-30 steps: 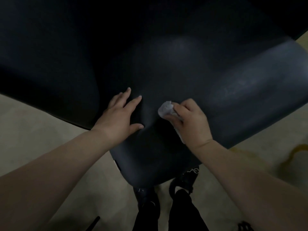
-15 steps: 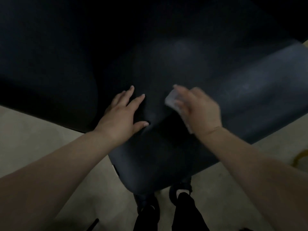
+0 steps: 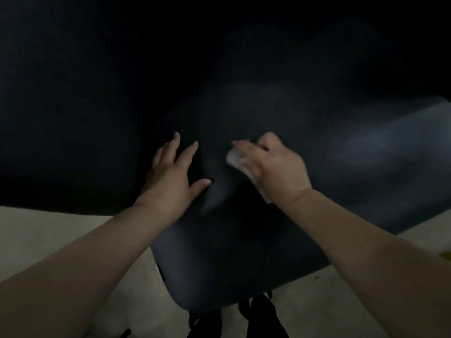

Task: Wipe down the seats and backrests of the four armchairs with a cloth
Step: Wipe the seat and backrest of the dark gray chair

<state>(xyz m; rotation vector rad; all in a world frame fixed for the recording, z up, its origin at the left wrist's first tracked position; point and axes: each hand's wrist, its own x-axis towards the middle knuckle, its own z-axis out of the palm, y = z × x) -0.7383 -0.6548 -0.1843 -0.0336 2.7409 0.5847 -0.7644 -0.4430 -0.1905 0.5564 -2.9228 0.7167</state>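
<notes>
A dark, smooth armchair (image 3: 280, 113) fills most of the view, its rounded padded edge (image 3: 219, 276) nearest to me. My left hand (image 3: 172, 176) rests flat on the padding, fingers spread and the thumb pressing a dent into it. Just to its right, my right hand (image 3: 275, 167) grips a small pale cloth (image 3: 235, 158) and holds it against the dark surface. Part of the cloth sticks out under my wrist. The scene is dim and the upper chair is almost black.
Pale floor (image 3: 48, 230) shows at the lower left and lower right. My dark shoes and trouser legs (image 3: 258, 318) stand under the chair's near edge. A yellowish mark (image 3: 445, 254) lies on the floor at the right edge.
My right hand slid the cloth away from me and then back toward my left hand. The left hand stayed pressed in place. The view shifted slightly downward over the chair.
</notes>
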